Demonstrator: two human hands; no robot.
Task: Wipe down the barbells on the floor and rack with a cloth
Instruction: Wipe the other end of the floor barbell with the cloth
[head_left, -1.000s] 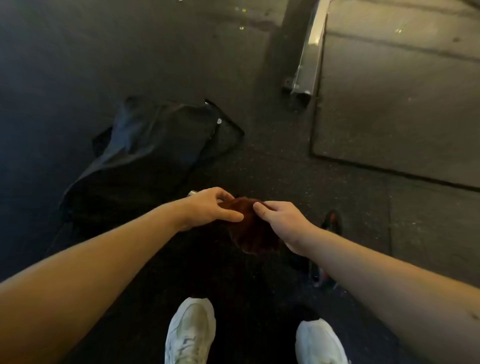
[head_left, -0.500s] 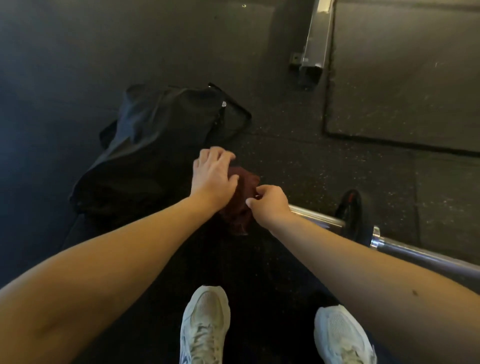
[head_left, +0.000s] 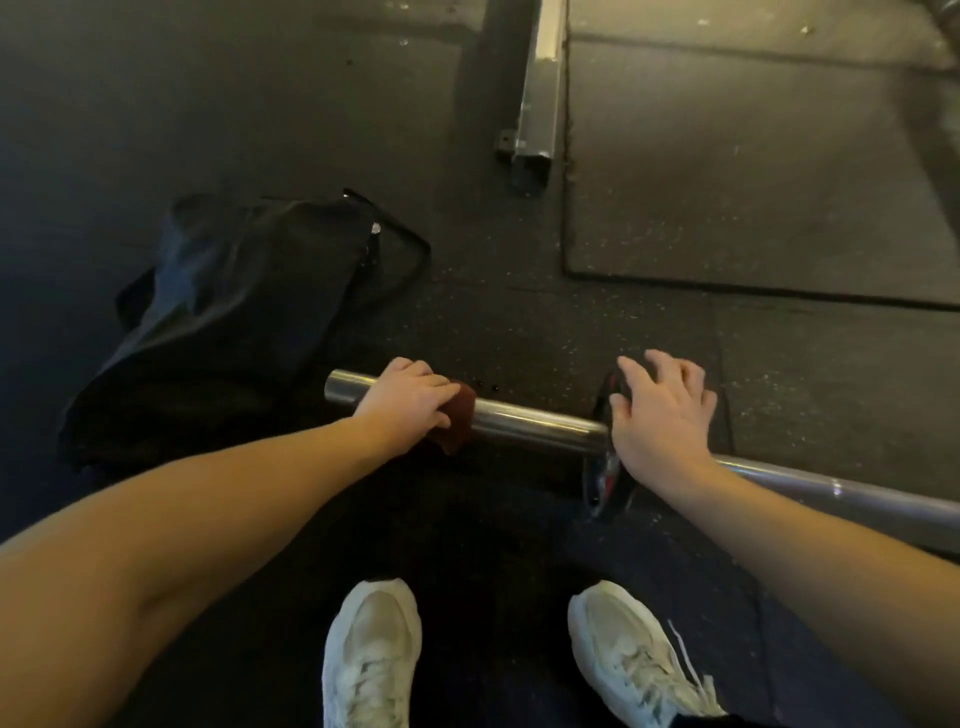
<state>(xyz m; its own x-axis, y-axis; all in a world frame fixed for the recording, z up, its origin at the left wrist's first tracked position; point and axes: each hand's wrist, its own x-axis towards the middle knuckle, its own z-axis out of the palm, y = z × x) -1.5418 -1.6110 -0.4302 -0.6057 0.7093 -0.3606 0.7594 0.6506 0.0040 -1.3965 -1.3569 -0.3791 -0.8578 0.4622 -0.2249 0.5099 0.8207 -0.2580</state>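
Note:
A steel barbell (head_left: 535, 425) lies across the dark rubber floor, its sleeve end pointing left and its shaft running off to the lower right. My left hand (head_left: 402, 402) grips a dark red cloth (head_left: 457, 423) wrapped over the sleeve near its end. My right hand (head_left: 662, 410) rests with spread fingers on top of a small black plate (head_left: 602, 488) with red markings at the collar. Most of the cloth is hidden under my left hand.
A black bag (head_left: 228, 317) lies on the floor just left of the bar end. A grey metal rack foot (head_left: 537, 98) runs away at the top centre, beside a raised rubber platform (head_left: 753, 171). My white shoes (head_left: 371, 654) stand below the bar.
Both hands held the cloth in the air before. Now the left hand has brought it down onto the barbell sleeve, and the right hand has let go and moved right onto the plate.

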